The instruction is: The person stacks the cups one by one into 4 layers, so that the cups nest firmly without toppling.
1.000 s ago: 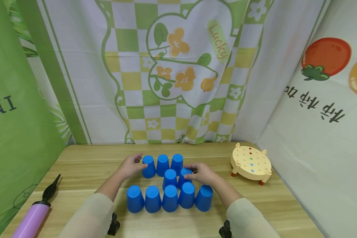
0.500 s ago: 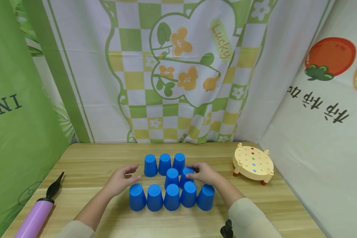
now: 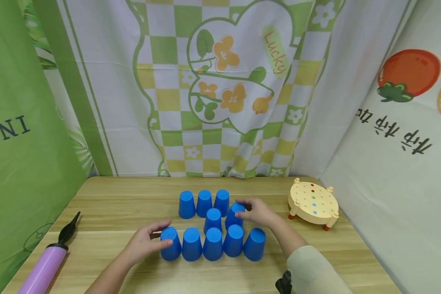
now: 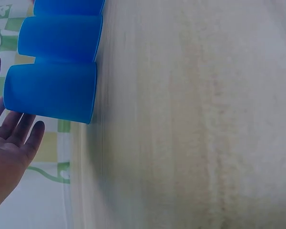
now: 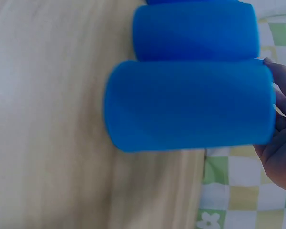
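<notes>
In the head view, ten blue cups stand upside down on the wooden bench (image 3: 106, 204). Five make the near row, two stand in the middle, and three make the far row. The left hand (image 3: 145, 243) is at the left end of the near row. Its fingers and thumb curl around the leftmost near cup (image 3: 170, 244), touching its top part. The right hand (image 3: 259, 212) is at the right side of the middle pair and pinches the top of the right middle cup (image 3: 234, 215) with the fingertips. At the far right of the bench stands a cream round peg board (image 3: 313, 202) with coloured dots and small legs. At the near left lies a purple pump (image 3: 44, 267) with a black nozzle.

In the left wrist view, the leftmost near cup (image 4: 50, 91) is just beside the left hand (image 4: 9, 157). Here the fingers look quite straight, and their tips are at the closed end of the cup. Another blue cup (image 4: 59, 42) stands next to it.

In the right wrist view, the right middle cup (image 5: 188, 105) fills the middle of the picture. The right hand (image 5: 282, 143) touches its closed end with curled fingers. A second blue cup (image 5: 195, 31) stands close behind it.
</notes>
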Demonstrator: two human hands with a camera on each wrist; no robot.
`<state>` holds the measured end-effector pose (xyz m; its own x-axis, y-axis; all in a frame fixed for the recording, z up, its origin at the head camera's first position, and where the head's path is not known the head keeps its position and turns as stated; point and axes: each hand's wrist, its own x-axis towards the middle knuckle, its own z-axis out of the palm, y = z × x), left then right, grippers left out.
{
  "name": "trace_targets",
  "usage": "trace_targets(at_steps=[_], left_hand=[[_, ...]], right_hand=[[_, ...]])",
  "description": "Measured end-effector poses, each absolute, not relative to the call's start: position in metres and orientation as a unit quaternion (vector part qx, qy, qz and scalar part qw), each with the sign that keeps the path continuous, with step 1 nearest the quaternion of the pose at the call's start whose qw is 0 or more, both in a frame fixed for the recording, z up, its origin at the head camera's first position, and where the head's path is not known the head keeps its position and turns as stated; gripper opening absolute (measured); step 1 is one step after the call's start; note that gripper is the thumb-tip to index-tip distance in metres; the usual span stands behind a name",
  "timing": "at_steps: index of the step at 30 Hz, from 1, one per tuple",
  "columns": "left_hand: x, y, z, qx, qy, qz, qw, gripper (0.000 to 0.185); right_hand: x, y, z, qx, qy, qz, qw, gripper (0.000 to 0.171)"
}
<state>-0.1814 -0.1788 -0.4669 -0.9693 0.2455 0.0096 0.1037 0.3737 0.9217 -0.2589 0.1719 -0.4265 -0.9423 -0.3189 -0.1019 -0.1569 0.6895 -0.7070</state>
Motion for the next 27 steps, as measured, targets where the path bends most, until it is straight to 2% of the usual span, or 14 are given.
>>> trace_targets(at_steps=[11, 18, 27], left_hand=[[-0.177, -0.177, -0.474, 0.086, 0.823, 0.559, 0.058, 0.057], [-0.178, -0.174, -0.477, 0.073, 0.822, 0.563, 0.044, 0.056], [-0.177, -0.175, -0.479, 0.058, 0.807, 0.585, 0.051, 0.056]], right_hand=[[-0.277, 0.183, -0.402, -0.091, 0.916, -0.386, 0.063, 0.051], [-0.290, 0.179, -0.408, -0.089, 0.927, -0.363, 0.038, 0.051], [-0.299, 0.174, -0.424, -0.066, 0.927, -0.367, 0.045, 0.052]])
